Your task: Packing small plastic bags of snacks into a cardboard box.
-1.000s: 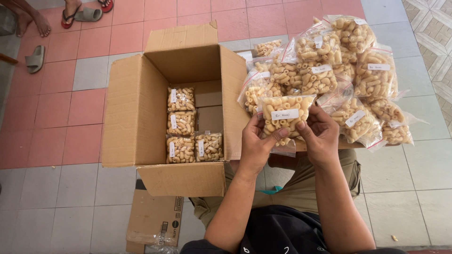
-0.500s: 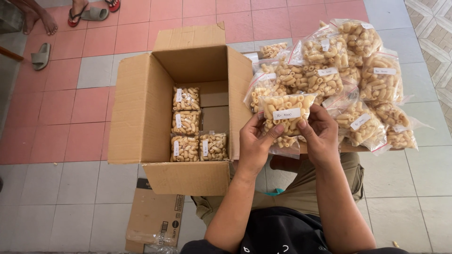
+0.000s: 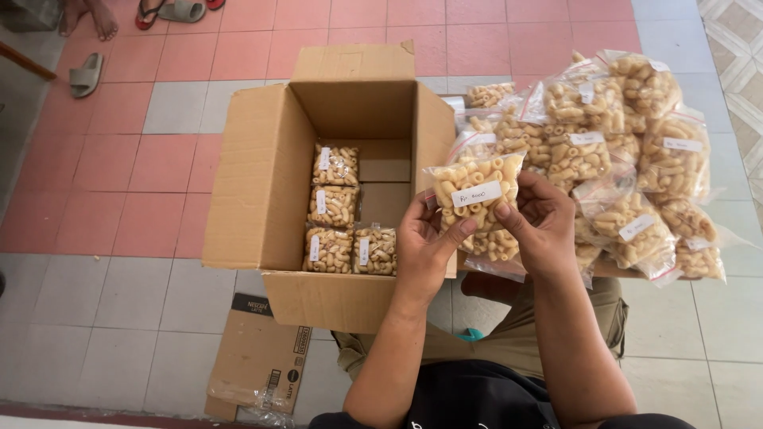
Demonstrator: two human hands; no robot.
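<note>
1. Hands: a clear packet of macaroni (image 3: 474, 193) with a white label is held up between both hands, in front of the person and just right of the cardboard box (image 3: 262, 183).
2. The left hand (image 3: 424, 246) is closed on the packet's lower left edge, with the thumb laid across the front.
3. The right hand (image 3: 542, 226) is closed on the packet's right side, with the thumb pressed just beside the label.
4. The cardboard box is set open on the tiled floor (image 3: 111, 294), its flaps spread outward.
5. Four packed packets (image 3: 343, 222) are laid flat in the left part of the box bottom; three are lined in a column and a fourth is placed beside the nearest one.
6. A heap of similar packets (image 3: 628, 151) is stacked to the right of the box, behind the held packet.
7. A flattened carton (image 3: 262, 357) is laid on the floor near the person's left knee.
8. Sandals (image 3: 85, 74) are seen at the far left of the floor.
</note>
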